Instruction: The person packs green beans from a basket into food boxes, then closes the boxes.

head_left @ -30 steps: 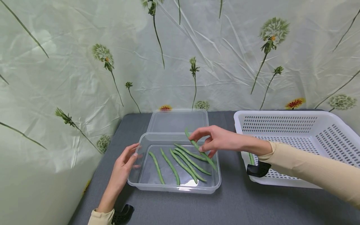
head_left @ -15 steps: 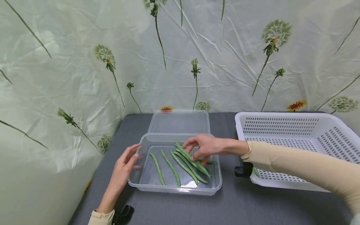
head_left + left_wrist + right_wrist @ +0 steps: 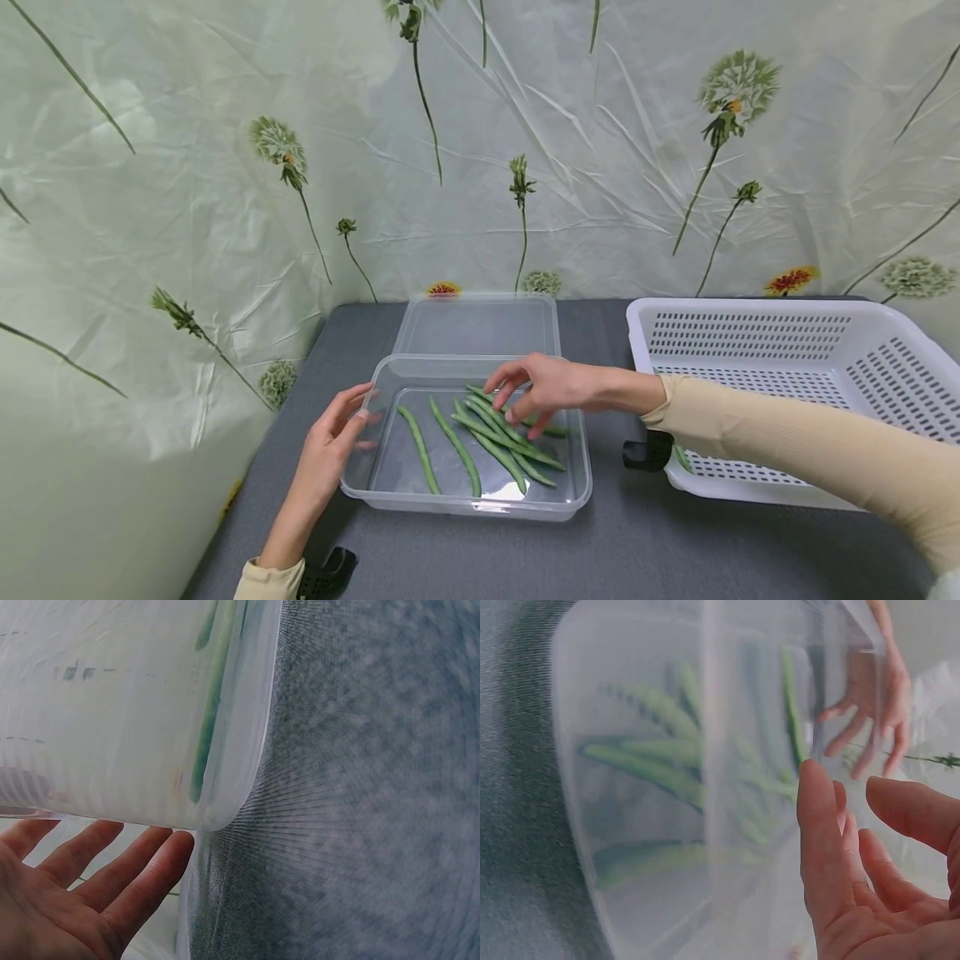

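Several green beans [image 3: 456, 448] lie in a clear plastic container [image 3: 450, 505], most of them bunched towards its right side. One bean [image 3: 507, 442] lies slantwise across others just under my right hand [image 3: 542, 388]. That hand hovers over the bunch with thumb and fingers apart; nothing shows between them in the right wrist view, where the beans [image 3: 649, 769] appear through the container wall. My left hand [image 3: 330, 437] rests against the container's left side. Its fingers [image 3: 146, 881] are stretched out at the wall in the left wrist view.
A flat clear lid [image 3: 480, 325] lies behind the container. To the right stands a white perforated basket [image 3: 750, 315], partly covered by my right sleeve, with a bean [image 3: 682, 458] showing at its near left corner. Grey cloth [image 3: 480, 558] covers the table, and a flower-print curtain hangs behind.
My right hand has brought a green bean down into the container from above and let go of it; the bean now lies across the others. My left hand has stayed in place.
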{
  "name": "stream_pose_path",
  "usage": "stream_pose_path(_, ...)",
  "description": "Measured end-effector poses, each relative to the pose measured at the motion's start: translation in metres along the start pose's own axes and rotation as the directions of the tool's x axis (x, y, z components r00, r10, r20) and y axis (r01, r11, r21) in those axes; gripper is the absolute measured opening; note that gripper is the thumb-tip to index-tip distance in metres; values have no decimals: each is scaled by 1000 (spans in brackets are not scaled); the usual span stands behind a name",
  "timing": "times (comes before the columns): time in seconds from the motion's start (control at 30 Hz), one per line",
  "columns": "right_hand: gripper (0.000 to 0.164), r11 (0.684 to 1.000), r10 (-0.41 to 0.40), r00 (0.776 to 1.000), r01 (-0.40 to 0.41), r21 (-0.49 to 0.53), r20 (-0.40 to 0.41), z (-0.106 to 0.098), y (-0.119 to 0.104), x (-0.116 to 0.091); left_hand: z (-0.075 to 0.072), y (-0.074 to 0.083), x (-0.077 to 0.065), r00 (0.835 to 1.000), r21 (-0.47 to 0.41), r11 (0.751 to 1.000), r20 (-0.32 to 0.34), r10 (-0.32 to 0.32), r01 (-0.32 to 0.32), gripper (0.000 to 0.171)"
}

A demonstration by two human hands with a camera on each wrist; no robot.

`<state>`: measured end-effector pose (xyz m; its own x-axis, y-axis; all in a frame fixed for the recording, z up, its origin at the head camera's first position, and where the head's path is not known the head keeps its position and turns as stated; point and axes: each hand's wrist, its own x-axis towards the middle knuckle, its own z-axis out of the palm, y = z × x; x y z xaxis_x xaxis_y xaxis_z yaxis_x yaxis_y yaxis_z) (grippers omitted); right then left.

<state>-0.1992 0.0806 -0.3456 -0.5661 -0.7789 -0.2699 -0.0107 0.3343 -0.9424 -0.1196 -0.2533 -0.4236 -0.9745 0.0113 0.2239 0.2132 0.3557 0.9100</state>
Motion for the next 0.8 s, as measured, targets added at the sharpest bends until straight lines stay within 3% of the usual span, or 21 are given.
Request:
stream_pose_path(0.53,44,988,-126,981,137,64,-148,-25,-26,-49,1,-3,-1,1000,-1,1000,-13,-8,8,37)
stream_pose_path(0.8,44,986,-155,960,167,32,-232,-40,-24,-79,2,-2,-1,1000,6,1000,-12,0,0,37)
